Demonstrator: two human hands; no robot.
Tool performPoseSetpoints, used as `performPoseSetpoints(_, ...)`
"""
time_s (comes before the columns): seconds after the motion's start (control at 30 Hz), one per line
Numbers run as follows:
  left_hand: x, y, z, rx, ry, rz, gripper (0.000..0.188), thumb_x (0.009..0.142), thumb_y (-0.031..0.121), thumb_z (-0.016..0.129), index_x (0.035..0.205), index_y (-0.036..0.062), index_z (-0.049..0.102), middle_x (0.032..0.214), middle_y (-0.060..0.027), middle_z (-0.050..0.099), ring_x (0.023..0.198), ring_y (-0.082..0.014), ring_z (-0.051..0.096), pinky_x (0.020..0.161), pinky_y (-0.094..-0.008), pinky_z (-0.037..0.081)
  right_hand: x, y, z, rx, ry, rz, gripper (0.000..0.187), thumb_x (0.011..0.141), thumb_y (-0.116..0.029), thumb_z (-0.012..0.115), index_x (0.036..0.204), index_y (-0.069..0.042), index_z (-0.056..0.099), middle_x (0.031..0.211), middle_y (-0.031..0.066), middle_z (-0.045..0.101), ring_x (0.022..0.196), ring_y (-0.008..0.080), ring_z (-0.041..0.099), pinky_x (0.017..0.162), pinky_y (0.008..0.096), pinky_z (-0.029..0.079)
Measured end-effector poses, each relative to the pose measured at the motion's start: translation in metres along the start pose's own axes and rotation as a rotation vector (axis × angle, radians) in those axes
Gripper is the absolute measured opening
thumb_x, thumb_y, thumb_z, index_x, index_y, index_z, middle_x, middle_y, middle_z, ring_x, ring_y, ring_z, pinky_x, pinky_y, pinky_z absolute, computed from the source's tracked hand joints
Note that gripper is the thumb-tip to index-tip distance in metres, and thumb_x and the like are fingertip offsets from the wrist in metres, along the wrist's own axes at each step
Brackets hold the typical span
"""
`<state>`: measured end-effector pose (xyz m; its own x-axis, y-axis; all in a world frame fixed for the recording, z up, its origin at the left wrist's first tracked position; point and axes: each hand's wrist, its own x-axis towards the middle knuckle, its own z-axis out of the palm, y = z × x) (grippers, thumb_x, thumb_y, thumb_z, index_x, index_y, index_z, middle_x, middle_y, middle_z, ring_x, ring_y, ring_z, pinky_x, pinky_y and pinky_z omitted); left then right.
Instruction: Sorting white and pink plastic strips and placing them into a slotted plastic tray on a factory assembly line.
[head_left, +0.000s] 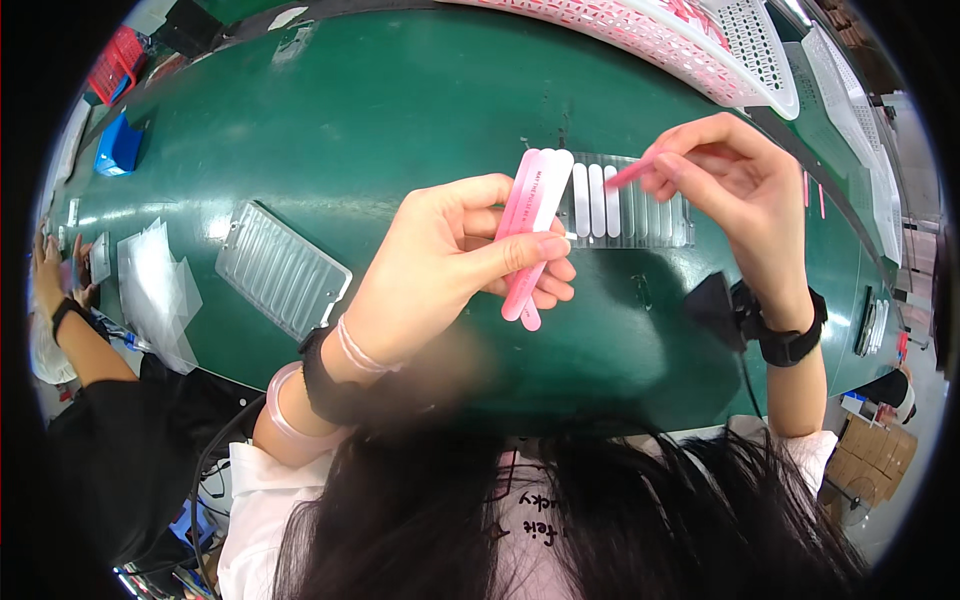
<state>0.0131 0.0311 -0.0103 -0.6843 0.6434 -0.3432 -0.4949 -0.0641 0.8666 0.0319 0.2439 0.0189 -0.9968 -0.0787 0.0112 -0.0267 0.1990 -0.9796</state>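
Note:
My left hand point(430, 235) is closed round a small fan of nail files point(525, 205), pink and white with rounded ends, pinned under the thumb. My right hand point(735, 180) pinches a single pink nail file point(630, 173) between thumb and fingertips, slightly blurred. That file's free end is over a clear slotted plastic tray point(655, 228), which lies on the green table beyond my left fingers. Three white nail files point(596, 200) sit side by side in the tray's slots. My left hand partly hides the tray's left edge.
On the left of the green table point(400, 110) lie another clear slotted tray point(285, 270) and clear plastic sheets point(158, 290). A co-worker's hand point(48, 275) is at the far left, below a blue holder point(118, 147). A pink-and-white perforated basket point(640, 40) stands at the back right.

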Motion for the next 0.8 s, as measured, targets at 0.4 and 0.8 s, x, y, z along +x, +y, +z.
performPoseSetpoints(0.4,0.002,0.001,0.001,0.009,0.006,-0.034,0.017,0.082,0.012,0.053,0.091,-0.0022,0.050,0.074,-0.0123,0.059,0.065,-0.0212,0.062,0.056,-0.0287,0.053,-0.038,0.022,-0.001,-1.195,-0.266,-0.569,0.023,0.063,-0.001,0.056,0.086,-0.001,0.053,0.089,0.0082,0.056,0.082,0.0214,0.054,0.064,0.0299,0.046)
performPoseSetpoints(0.8,0.001,-0.003,-0.002,-0.033,0.125,0.204,0.013,0.085,0.008,0.048,0.093,-0.0020,0.048,0.078,-0.0136,0.060,0.072,-0.0215,0.061,0.063,-0.0296,0.051,-0.031,0.010,0.073,0.030,-0.083,0.371,0.026,0.073,-0.020,0.067,0.076,0.005,0.060,0.059,0.0066,0.060,0.052,0.0079,0.056,0.050,0.0192,0.045)
